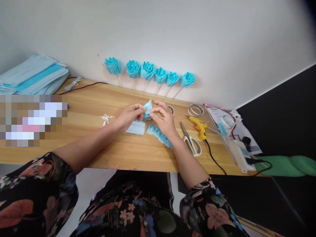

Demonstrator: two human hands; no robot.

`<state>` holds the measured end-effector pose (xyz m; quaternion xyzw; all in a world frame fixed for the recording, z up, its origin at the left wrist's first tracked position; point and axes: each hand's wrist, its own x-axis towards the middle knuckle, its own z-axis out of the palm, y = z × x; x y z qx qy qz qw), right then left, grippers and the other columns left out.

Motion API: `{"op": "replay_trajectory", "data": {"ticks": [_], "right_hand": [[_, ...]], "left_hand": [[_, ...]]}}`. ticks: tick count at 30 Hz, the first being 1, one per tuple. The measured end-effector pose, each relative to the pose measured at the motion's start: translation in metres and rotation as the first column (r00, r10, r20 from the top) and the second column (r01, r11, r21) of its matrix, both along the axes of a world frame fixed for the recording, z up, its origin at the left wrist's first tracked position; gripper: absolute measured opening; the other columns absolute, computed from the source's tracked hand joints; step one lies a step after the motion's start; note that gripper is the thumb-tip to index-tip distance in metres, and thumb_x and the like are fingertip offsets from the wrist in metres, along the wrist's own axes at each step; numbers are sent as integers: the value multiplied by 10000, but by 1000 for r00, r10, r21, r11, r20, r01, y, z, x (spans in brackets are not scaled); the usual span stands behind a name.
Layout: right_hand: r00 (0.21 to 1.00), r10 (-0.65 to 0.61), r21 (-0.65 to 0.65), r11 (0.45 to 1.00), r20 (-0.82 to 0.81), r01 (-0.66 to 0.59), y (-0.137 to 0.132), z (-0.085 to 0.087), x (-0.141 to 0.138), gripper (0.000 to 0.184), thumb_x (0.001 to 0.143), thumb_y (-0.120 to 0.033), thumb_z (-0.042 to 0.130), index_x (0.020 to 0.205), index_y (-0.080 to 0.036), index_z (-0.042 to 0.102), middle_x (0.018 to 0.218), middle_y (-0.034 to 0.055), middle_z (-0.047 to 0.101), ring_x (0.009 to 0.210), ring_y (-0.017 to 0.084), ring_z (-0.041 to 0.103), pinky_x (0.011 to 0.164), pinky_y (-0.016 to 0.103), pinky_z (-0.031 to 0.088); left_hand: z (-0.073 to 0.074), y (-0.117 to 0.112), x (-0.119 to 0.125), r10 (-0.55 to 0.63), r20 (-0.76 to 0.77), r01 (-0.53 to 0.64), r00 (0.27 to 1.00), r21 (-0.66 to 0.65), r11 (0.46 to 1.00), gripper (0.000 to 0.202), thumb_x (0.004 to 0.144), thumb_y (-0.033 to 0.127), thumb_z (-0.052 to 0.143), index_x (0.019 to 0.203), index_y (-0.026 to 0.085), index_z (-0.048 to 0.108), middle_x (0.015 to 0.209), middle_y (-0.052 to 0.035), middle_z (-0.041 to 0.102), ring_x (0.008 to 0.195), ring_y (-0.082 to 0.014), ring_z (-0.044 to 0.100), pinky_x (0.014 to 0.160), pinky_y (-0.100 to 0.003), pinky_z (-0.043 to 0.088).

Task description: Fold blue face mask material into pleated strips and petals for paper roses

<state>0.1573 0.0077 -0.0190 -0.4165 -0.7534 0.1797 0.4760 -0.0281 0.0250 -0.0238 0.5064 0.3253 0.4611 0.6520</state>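
Above the middle of the table, my left hand [130,116] pinches a small folded piece of blue mask fabric [147,107] that comes to a point at the top. My right hand [163,117] is closed on its right edge with thumb and fingertips. Below the left hand lies a flat stack of light blue fabric pieces [135,127]. A row of folded blue pieces [159,135] fans out under my right wrist. More blue fabric shows just beneath the held piece, partly hidden by the fingers.
Several blue fabric roses [148,71] on sticks lean against the wall. Scissors [189,140], a yellow glue gun [200,126] with its cord, and a tape roll [196,109] lie right. White bits [106,119] and a mask pile [34,75] are left. A power strip [243,156] sits far right.
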Motion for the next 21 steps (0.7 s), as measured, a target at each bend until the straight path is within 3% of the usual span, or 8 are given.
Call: {"op": "replay_trajectory", "data": {"ticks": [4,10,16,21], "right_hand": [[988,40,-142,988,-148,-62,-1,-1,-3,128,874,-382,674,867,-257,700,1237,57,634,1205,219,583,960,388,524],[953,44,-277,952,-300,-131,-1,-4,-6,179,833,-415,700,847,-239,671,1192,47,645,1063,183,620,860,324,541],[923,15,-380,909,-386,-173,1,-6,-6,257,791,-449,727,853,-222,624,884,4,668,794,131,605,776,295,518],[876,5,-429,870,-482,-242,3,-8,-8,445,741,-451,761,1108,-257,601,825,-25,659,752,139,613,742,311,537]], "left_hand": [[2,-2,0,3,-48,-2,999,25,1000,294,812,328,713,647,170,528,542,26,527,500,-75,441,527,-229,333],[5,-4,0,15,-91,-10,996,51,999,310,811,348,714,634,171,531,546,24,530,510,-77,439,542,-235,338],[6,-5,1,19,-100,-12,995,67,998,306,789,351,715,624,170,531,541,24,524,516,-80,438,550,-235,342],[5,-5,1,24,-123,-15,992,74,997,291,777,341,710,623,167,536,536,27,512,507,-77,430,535,-232,333]]}}
